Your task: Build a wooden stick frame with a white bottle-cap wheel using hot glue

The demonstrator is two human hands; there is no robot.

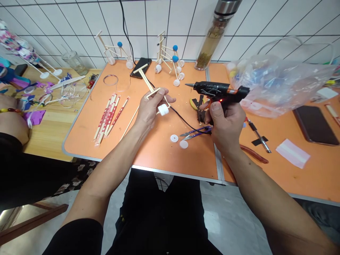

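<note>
My left hand is closed around a small frame of glued wooden sticks. A white wheel-like piece sits at the frame's near end, beside my fingers. In my right hand is a black hot glue gun, its nozzle pointing left toward the frame but apart from it. A small red light glows on the gun. Below the hands lie purple-handled snips and two white discs. Wrapped chopsticks lie left of my left hand.
Two stick models with blue balls stand at the back, near a phone and a tall tea bottle. A plastic bag, pliers and a second phone lie right. Another person's arm rests at the left table.
</note>
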